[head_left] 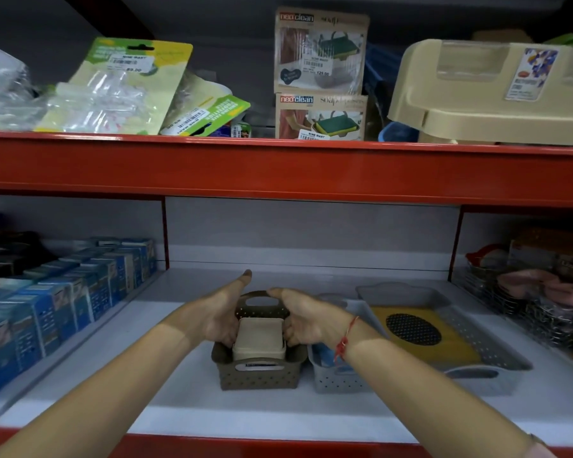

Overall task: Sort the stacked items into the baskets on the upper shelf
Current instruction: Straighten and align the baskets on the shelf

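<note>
A small brown perforated basket (258,375) stands on the white lower shelf, in the middle. Inside it sits a cream plastic box (259,338) with a lid. My left hand (220,314) reaches into the basket on the box's left side, thumb pointing up and away. My right hand (306,320) grips the box's right side, with its thumb over the basket's far handle. Both hands close around the cream box. A red thread is tied round my right wrist.
A grey perforated basket (336,380) stands right of the brown one, then a grey tray (490,352) holding a yellow item with a black mesh oval. Blue boxes (63,292) fill the left bay. The upper shelf (278,166) carries packets, two neo clean boxes (321,77) and a beige bin (497,94).
</note>
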A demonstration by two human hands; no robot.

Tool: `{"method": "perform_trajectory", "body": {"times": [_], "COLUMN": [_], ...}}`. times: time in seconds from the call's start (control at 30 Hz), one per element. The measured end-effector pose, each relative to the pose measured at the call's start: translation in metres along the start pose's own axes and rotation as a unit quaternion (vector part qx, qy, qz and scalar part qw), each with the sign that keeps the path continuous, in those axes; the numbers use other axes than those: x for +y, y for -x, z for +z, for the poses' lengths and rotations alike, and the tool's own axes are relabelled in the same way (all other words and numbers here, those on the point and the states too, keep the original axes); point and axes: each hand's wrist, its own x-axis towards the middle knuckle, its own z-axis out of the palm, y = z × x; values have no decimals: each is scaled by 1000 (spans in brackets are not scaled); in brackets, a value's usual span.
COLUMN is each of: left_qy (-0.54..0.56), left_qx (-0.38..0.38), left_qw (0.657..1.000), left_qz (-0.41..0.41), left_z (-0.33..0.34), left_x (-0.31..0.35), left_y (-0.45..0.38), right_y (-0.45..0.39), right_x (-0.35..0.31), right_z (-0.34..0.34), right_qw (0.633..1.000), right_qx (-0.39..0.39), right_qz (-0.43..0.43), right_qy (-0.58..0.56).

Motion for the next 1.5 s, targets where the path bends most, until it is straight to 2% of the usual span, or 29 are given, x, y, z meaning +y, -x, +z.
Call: {"method": "perform_trajectory", "body": {"times": [0.43, 0.73, 0.83, 0.9, 1.0, 1.1, 1.17, 1.33, 1.5], "left_qy": [-13, -37, -37, -86, -161, -305, -384, -512, -539], "left_qx": [6, 19, 54, 87, 59, 13, -10, 12, 14], "left_qw": [1000, 999, 996, 982, 961, 913, 881, 803, 774], "left_qz": [1, 4, 65, 146, 219, 272, 276, 306, 332], "left_z": [2, 8, 15, 16, 16, 24, 32, 43, 44], "left_x": [2, 4, 0, -5, -13, -24, -35, -54, -60], "left_y": [4, 7, 8, 7, 8, 22, 31, 36, 43], "right_y": [-4, -7, 2, 7, 20, 31, 38, 61, 83], "right_x": [-2, -1, 0, 3, 11, 23, 35, 62, 69], "right_z": [1, 1, 1, -4, -16, -31, -41, -54, -50], "right_qw": [999, 1000, 999, 994, 975, 944, 921, 891, 820], "right_qx": [16, 9, 27, 61, 111, 174, 203, 170, 115], "right_qz": [-3, -2, -32, -89, -162, -161, -139, -145, -185], "right_qy": [30, 1, -16, 9, 103, 229, 301, 396, 529]}}
